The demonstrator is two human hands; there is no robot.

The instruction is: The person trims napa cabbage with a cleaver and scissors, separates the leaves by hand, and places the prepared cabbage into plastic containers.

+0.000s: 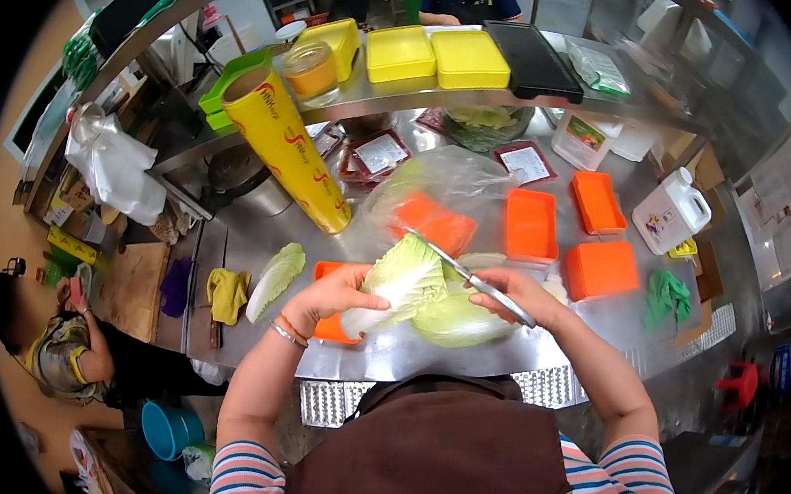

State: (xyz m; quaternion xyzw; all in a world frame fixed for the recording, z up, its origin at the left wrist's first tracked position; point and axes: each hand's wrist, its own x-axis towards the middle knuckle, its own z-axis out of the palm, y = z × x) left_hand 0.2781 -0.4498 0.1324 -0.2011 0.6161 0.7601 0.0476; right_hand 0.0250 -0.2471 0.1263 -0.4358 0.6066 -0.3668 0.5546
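Observation:
My left hand is closed on a pale green cabbage leaf, its thumb over the white base. In my right hand is a metal tool, long and thin, pointing up and left past the leaf's upper edge; whether it is a knife or tongs is hard to tell. Below and between the hands lies more cabbage on the steel table. Partly under my left hand sits an orange container. A single cabbage leaf rests further left.
Several orange containers and a clear plastic bag lie beyond the cabbage. A yellow film roll leans at the left. Yellow cloth, green cloth and white jug flank the work area. Two people are nearby.

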